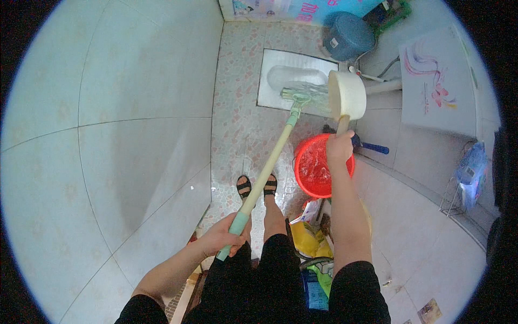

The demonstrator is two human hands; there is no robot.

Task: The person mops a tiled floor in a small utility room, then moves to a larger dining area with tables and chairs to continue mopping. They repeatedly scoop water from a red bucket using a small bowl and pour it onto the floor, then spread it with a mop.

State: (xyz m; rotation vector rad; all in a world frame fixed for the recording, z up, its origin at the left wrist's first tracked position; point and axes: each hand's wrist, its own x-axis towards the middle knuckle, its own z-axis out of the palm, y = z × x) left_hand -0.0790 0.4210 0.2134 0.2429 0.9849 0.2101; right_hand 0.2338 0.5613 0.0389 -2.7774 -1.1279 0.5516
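My left hand [225, 237] is closed round the green grip of a long pale-yellow mop handle [270, 162]. The green mop head [298, 97] at its far end is over the white squat toilet [268, 97] set in the floor. In my right hand [340, 146] is the handle of a cream water ladle [350, 94], tipped on its side toward the toilet. Water [318, 94] streams from the ladle across the mop head. Below the ladle and partly behind my right forearm stands a red bucket [305, 181] with water in it.
A blue-grey bin [349, 36] stands in the far right corner. A white flower-printed panel [437, 83] and a wire rack [450, 202] are on the right wall. Yellow packages [305, 240] lie beside my right leg. A tiled wall [151, 156] rises close on the left.
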